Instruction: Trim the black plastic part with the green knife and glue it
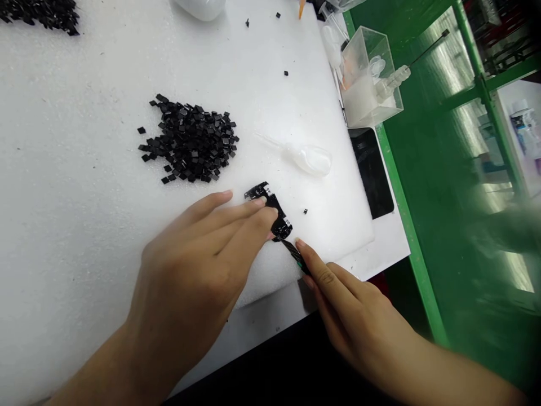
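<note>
My left hand (190, 270) lies flat-fingered, its fingertips pressing on a black component strip (268, 208) near the edge of a white foam sheet (97, 225). My right hand (355, 316) is closed on tweezers (296, 256), their tips touching the strip's near end. Farther left sits a heap of small black squares (190, 144); a plastic dropper (310, 159) lies right of it.

Head cam looks fwd & down from above; close on left hand (186, 270), right hand (359, 321); white foam sheet (84, 113) below.
</note>
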`<state>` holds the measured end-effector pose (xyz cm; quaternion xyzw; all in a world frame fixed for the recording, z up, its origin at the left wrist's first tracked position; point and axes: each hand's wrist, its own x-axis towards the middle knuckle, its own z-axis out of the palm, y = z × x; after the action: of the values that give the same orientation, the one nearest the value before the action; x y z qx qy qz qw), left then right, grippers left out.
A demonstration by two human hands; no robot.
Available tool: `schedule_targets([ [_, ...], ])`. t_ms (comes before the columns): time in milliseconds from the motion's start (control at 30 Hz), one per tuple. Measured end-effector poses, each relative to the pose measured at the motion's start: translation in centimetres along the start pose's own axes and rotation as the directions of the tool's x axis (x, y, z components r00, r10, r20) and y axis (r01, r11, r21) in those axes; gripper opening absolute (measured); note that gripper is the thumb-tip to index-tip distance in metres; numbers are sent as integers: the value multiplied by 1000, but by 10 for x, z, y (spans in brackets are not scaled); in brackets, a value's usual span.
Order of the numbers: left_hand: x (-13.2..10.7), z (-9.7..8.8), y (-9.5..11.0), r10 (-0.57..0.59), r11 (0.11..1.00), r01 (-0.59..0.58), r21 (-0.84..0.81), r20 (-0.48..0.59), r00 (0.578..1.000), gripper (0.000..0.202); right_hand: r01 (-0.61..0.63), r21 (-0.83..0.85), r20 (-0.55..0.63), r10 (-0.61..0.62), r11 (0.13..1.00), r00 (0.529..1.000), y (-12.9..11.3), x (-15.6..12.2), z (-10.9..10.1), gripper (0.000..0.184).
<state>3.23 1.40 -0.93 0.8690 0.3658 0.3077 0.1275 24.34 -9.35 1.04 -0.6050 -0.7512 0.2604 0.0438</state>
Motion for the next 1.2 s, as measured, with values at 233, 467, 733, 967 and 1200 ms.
schedule_targets([
  [233,0,0,-1,3,1000,-3,2,17,1000,27,-30,67,-18,31,997,999,-7,2,2,64],
  [467,-1,1,-1,-4,1000,4,-4,14,1000,26,-57,357,-27,71,932,997,-11,6,-5,57],
  [733,0,1,0,-8,999,8,-31,1,1000,25,-67,-71,-185,52,995,981,-13,-2,7,55],
  [967,0,1,-2,79,994,-79,-69,-4,997,29,-45,-84,-224,25,995,974,-11,-3,9,56],
  [1200,0,-1,0,170,966,-167,-196,-6,986,25,-41,74,-295,61,996,954,-6,-17,12,59],
])
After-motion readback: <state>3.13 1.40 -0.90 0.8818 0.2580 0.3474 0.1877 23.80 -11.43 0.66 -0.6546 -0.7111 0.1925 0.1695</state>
